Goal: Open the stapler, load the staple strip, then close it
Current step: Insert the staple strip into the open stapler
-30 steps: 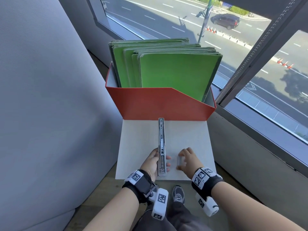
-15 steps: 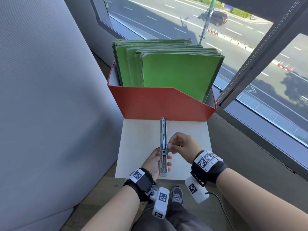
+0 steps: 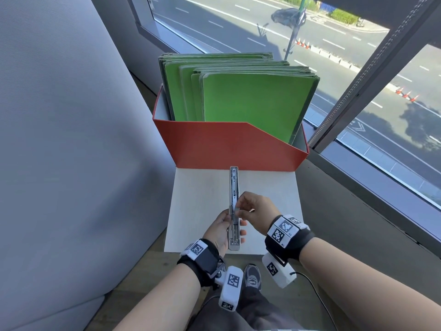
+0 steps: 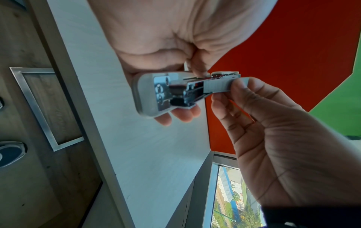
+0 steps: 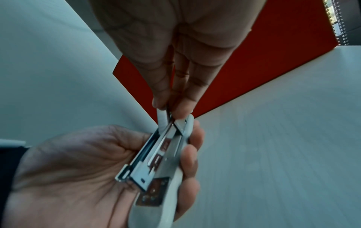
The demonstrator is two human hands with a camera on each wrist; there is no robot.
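A white stapler (image 3: 234,206) is swung fully open and held above the white board (image 3: 198,197), its metal channel facing up. My left hand (image 3: 220,231) grips its near half from the left, fingers curled under it (image 4: 175,117). My right hand (image 3: 253,211) pinches a grey staple strip (image 4: 218,86) between thumb and fingers and holds it at the stapler's metal channel (image 5: 156,155). In the right wrist view the right fingertips (image 5: 175,108) sit right at the channel's far end, and the strip is mostly hidden behind them.
A red file box (image 3: 229,146) full of green folders (image 3: 250,103) stands at the board's far edge. A grey padded wall (image 3: 71,139) rises on the left, and a window sill (image 3: 358,199) and window on the right. A shoe (image 3: 251,275) shows below.
My right hand lifted the staple strip off the board and brought it left and up to the stapler's channel. The left hand kept its hold on the open stapler.
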